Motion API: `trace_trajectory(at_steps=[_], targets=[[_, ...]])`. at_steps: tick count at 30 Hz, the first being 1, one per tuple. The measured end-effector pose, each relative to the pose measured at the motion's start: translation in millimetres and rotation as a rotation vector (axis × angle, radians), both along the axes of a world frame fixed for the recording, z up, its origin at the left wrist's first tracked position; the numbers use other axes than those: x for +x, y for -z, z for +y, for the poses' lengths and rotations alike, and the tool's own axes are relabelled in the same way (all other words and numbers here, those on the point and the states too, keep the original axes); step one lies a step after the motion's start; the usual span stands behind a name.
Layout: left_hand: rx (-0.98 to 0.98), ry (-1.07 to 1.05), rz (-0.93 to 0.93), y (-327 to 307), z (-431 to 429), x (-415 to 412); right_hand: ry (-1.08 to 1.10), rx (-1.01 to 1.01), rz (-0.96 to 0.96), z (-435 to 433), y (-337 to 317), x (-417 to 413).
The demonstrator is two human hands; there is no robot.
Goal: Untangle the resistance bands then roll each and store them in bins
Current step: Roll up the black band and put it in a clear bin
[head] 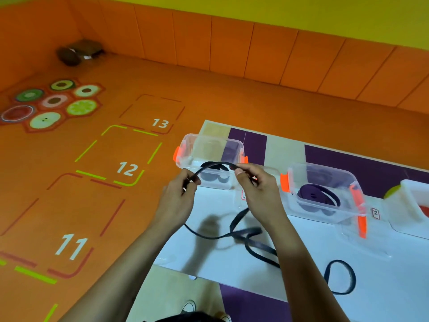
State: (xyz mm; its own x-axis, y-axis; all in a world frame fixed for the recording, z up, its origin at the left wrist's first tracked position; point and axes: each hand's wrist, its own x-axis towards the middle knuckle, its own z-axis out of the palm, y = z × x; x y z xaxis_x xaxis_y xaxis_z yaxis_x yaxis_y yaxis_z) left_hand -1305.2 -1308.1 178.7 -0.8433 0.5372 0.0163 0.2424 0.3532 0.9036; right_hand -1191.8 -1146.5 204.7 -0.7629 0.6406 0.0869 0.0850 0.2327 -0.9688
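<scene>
Grip: left hand and right hand each pinch the black band, an arc of it raised between them.
Band: the rest trails in loose loops over the white table top, not rolled.
Done: first bin holds dark rolls; second bin holds a coiled purple band.
Left: likely late in the task, since this band looks like the only loose one in view; it needs straightening, rolling and binning.
Writing: floor numbers 11, 12, 13; the small tag by the second bin is too small to read.

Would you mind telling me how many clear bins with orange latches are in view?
2: the left bin at the mat's far end, and the middle bin to its right. A third container at the right edge is cut off, latches unseen.
</scene>
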Motion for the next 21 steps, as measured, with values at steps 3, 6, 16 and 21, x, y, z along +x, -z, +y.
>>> trace_trajectory(at_steps=[3,6,16,21], targets=[[-0.021,0.091,-0.028,6,2,3,-0.037,-0.063,-0.033,-7,8,-1],[-0.035,0.066,0.069,10,3,4,-0.076,-0.061,-0.034,-11,9,2],[0.249,-0.038,-0.293,-1,10,12,-0.093,-0.066,-0.048,-31,16,2],[0.15,-0.01,-0.528,7,5,12,-0.087,-0.063,-0.045,-35,15,2]])
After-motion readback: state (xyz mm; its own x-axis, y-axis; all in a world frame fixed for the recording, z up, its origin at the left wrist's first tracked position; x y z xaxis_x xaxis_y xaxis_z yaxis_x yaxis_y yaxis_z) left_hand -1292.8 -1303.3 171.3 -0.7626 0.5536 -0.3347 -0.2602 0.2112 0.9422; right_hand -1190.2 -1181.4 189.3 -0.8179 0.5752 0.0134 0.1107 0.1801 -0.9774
